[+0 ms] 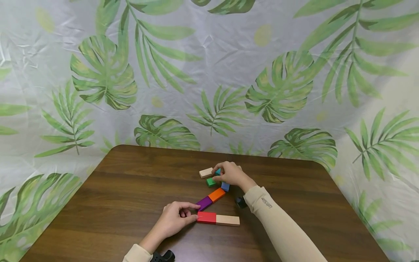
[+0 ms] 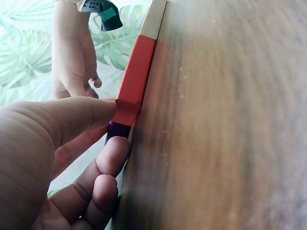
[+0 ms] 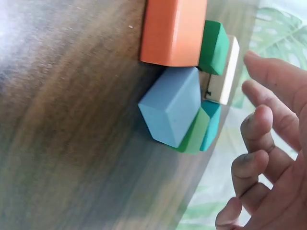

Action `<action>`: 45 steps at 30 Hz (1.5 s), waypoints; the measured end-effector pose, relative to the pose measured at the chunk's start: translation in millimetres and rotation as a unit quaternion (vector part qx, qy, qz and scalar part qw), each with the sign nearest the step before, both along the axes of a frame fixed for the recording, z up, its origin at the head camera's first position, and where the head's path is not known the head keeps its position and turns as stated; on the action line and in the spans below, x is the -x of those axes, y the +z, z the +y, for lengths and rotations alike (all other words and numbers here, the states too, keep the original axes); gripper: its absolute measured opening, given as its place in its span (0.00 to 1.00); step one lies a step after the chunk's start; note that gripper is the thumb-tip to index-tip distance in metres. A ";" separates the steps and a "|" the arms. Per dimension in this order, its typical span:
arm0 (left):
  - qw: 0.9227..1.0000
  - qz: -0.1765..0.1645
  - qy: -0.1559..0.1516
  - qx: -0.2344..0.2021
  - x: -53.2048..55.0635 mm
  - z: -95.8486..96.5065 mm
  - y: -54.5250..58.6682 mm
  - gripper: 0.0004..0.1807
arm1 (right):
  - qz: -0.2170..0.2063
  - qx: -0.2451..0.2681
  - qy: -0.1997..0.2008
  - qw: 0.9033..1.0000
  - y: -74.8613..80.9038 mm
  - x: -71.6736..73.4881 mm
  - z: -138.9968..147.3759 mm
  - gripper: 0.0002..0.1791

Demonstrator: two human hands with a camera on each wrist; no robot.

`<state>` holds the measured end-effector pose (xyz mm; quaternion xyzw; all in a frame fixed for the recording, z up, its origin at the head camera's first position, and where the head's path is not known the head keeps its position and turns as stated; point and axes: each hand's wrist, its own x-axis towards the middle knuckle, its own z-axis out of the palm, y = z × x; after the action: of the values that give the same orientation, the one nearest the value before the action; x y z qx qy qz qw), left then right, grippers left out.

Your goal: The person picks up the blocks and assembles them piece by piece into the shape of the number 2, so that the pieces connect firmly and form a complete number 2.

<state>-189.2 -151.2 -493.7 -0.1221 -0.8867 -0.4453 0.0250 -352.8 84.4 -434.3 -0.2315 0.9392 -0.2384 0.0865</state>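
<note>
My left hand (image 1: 175, 220) touches the left end of a red block (image 1: 206, 217) with the thumb, while the straight index finger reaches the end of a purple block (image 1: 204, 203); its other fingers are bent. A plain wooden block (image 1: 228, 220) continues the red one. An orange block (image 1: 216, 195) extends the purple one in a slanting row. Over the far cluster is my right hand (image 1: 234, 174), fingers apart and holding nothing. Beneath and beside it lie a blue block (image 3: 172, 105), a green block (image 1: 211, 182), a teal block (image 3: 211, 124), a lighter green block (image 3: 194, 134) and another plain wooden block (image 1: 205, 173).
The brown wooden table (image 1: 137, 182) has rounded far corners. Behind it hangs a leaf-patterned cloth (image 1: 222, 69). Dark devices are strapped at both wrists, and the right one (image 1: 241, 202) hangs near the orange block.
</note>
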 end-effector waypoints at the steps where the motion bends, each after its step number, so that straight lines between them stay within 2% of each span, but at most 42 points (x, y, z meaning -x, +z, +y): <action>1: 1.000 -0.001 0.000 0.000 -0.2 -0.1 -0.1 0.12 | 0.004 -0.007 -0.006 1.000 -1.0 -1.6 -0.1 0.14; 8: 1.000 -0.005 0.004 -0.003 -0.7 -0.2 -0.3 0.12 | 0.021 -0.051 -0.055 0.997 -6.5 -12.4 -4.3 0.16; 20: 1.000 0.000 0.006 0.004 -0.3 -0.1 -0.4 0.12 | 0.035 -0.074 -0.075 0.994 -11.3 -18.8 -11.1 0.21; 28: 1.000 0.001 0.005 0.006 0.1 0.0 -0.6 0.12 | 0.043 -0.086 -0.073 0.993 -12.9 -18.8 -14.8 0.22; 45: 1.000 0.000 0.005 0.006 0.2 0.2 0.1 0.12 | 0.068 -0.078 -0.048 0.993 -15.0 -22.5 -21.5 0.19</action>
<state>-189.4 -151.1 -493.6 -0.1177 -0.8900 -0.4398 0.0263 -330.2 62.9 -449.3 -0.1940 0.9687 -0.1524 0.0285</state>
